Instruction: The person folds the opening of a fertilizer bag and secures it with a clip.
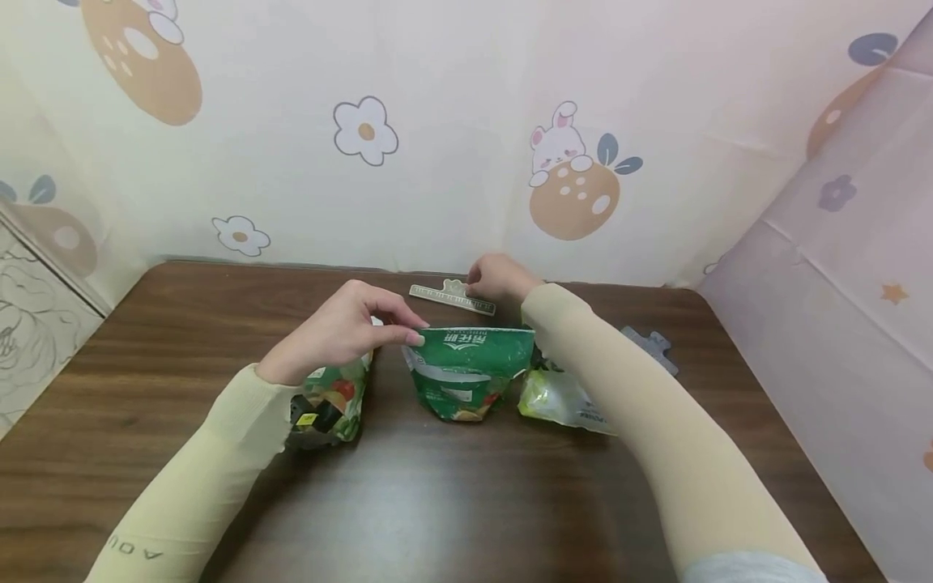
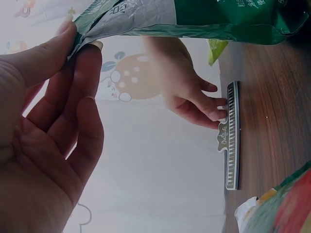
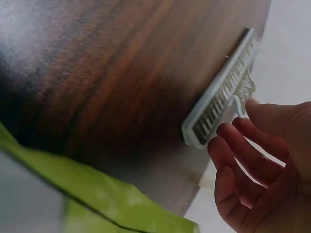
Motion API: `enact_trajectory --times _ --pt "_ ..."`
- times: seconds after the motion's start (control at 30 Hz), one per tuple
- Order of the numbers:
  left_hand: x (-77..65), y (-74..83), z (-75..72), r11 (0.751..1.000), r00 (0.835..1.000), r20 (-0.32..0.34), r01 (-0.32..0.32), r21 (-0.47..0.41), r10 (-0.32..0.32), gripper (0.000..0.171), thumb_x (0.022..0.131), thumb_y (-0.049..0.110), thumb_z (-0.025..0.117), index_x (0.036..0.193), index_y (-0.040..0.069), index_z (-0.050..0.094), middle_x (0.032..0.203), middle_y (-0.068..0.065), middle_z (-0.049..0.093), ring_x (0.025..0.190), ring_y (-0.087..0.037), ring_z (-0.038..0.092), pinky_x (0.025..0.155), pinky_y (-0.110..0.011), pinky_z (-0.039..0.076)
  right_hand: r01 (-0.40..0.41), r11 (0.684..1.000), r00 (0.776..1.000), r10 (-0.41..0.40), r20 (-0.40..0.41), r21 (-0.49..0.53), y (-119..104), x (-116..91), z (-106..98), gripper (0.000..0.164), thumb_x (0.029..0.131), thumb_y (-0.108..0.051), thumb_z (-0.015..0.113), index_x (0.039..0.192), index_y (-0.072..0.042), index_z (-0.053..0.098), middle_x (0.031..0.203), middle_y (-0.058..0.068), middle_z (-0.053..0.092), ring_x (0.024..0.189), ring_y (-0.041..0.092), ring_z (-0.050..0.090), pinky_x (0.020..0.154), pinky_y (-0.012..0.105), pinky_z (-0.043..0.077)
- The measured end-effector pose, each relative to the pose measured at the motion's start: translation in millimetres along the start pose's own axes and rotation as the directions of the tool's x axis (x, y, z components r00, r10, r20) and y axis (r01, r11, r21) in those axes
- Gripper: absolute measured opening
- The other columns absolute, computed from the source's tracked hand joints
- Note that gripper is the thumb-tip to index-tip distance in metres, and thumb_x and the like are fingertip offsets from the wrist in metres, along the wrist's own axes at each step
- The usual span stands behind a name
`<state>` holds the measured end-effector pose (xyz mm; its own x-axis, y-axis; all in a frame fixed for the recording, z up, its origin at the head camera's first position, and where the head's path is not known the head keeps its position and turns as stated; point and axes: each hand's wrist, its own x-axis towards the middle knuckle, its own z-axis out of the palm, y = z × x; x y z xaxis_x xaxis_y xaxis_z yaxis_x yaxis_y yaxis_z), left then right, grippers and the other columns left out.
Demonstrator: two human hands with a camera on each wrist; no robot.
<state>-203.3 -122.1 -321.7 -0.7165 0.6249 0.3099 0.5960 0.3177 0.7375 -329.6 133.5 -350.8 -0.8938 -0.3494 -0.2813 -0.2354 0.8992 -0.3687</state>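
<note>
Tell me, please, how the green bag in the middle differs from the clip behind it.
The green bag is broad and creased; the clip is a narrow, straight strip. The bag is mostly green with coloured pictures; the clip is pale-edged with a row of short bars. The left hand pinches the bag's top corner; the right hand is at the clip's handle. Both carry printing.

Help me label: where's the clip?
In the head view, the clip is on the table, behind the middle bag, mostly left of the right hand.

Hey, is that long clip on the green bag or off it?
Off: the clip sits on the table behind the green bag, with a gap between them in the head view.
</note>
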Motion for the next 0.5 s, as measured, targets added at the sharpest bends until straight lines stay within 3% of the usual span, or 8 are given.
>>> enact_trajectory --times 0.13,0.3,0.5 --pt "0.9 1.0 -0.2 1.0 1.0 0.0 -0.002 -0.003 0.002 0.01 0.085 0.015 0.081 0.094 0.02 0.08 0.088 0.013 0.073 0.071 -0.012 0.061 0.06 -0.038 0.048 -0.012 1.0 1.0 0.012 -0.027 -0.013 1 0 4 0.024 0.096 -0.024 0.066 0.106 -0.002 0.071 0.1 0.012 0.069 0.093 0.026 0.062 0.086 0.04 0.049" --pt "0.0 3.0 0.1 0.999 0.999 0.002 0.045 -0.011 -0.045 0.009 0.086 0.016 0.08 0.095 0.017 0.08 0.088 0.009 0.074 0.072 -0.014 0.061 0.061 -0.034 0.048 -0.037 0.999 0.997 0.036 -0.063 -0.003 -1 -1 11 0.025 0.095 -0.028 0.068 0.085 -0.006 0.069 0.077 0.006 0.064 0.075 0.022 0.056 0.068 0.035 0.045" --pt "-0.1 3.6 0.8 0.998 0.998 0.006 0.068 -0.006 -0.068 0.009 0.086 0.017 0.08 0.095 0.017 0.08 0.087 0.009 0.073 0.072 -0.014 0.06 0.061 -0.032 0.047 -0.031 0.996 0.997 0.037 -0.07 0.089 -1 0 14 0.023 0.095 -0.024 0.069 0.082 -0.005 0.066 0.07 0.003 0.058 0.069 0.019 0.053 0.065 0.032 0.043"
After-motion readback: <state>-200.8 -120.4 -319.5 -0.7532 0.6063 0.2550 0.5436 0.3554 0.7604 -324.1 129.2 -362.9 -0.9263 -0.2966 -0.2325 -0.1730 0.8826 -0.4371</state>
